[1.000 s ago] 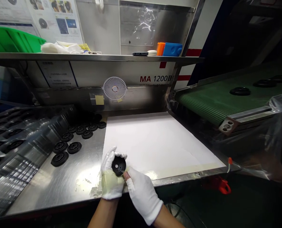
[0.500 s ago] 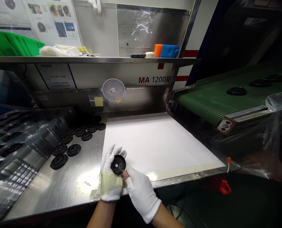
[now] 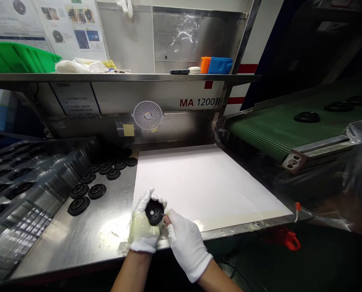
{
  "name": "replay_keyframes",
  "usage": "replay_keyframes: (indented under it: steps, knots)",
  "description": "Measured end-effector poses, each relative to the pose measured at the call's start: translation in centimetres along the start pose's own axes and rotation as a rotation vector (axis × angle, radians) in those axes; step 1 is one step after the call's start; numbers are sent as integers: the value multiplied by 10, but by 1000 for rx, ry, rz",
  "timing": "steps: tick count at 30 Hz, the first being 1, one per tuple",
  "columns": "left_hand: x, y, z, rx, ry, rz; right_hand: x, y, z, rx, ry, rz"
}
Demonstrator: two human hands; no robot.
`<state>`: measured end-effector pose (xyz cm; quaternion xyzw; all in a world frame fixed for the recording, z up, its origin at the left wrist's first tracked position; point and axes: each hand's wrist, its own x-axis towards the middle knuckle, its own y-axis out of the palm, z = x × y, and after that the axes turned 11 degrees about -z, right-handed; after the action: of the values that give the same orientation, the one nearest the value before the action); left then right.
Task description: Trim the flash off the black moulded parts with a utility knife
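My left hand [image 3: 144, 223], in a white glove with a yellowish palm, has its fingers curled round a round black ribbed disc [image 3: 154, 212]. The disc has a hole near its middle, and its open face is tilted towards me. At the disc's lower right edge is my right hand [image 3: 185, 239], also gloved in white, with a bare thumb tip showing. Its thumb and fingers pinch a small thin pointed blade [image 3: 164, 215], mostly hidden, its tip touching or nearly touching the rim. Several similar black discs [image 3: 97, 191] lie on the metal table to the left.
A white sheet [image 3: 196, 182] covers the table's middle. Clear plastic trays [image 3: 44, 202] with black discs stand at left. A green conveyor [image 3: 269, 129] carries discs at right. Behind are a small fan [image 3: 147, 115] and a shelf [image 3: 144, 77] with a green bin [image 3: 22, 59].
My left fingers have curled in further over the disc, which is turned a little. Both hands and the whole scene sit slightly further right in view.
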<state>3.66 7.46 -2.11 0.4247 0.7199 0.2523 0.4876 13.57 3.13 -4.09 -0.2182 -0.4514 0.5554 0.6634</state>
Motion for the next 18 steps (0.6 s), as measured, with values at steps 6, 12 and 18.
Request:
replay_keyframes:
  steps: [6, 12, 18]
  knots:
    - [-4, 0, -3, -8, 104, -7, -4, 4, 7, 11, -7, 14]
    - [-6, -6, -14, 132, -156, 113, 5, -4, -6, 48, -13, 18]
    - [1, -4, -1, 40, 5, 32, -5, 1, 2, -10, 14, 25]
